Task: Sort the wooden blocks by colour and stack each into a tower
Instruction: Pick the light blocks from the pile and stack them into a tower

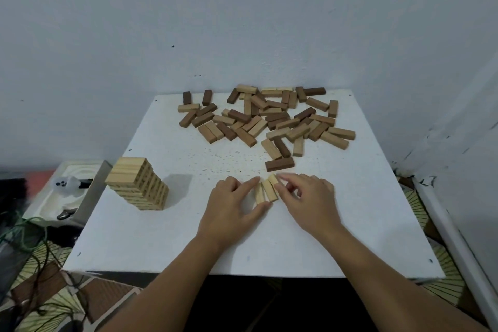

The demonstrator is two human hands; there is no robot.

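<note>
Both hands bracket three pale blocks [266,190] at table [161,245] centre: left hand [232,207] pinches them, right hand [307,197] fingers curl against them. Pale tower [138,186] stands left; mixed pile [269,118] lies far.

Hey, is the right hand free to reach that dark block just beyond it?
Probably not yet. The right hand and left hand are pressing three light blocks together. The dark block lies just past the right fingers with bare table between, so the path itself looks open.

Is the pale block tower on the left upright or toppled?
Upright. The pale tower stands on the table in crossed layers, casting a shadow to its right.
</note>
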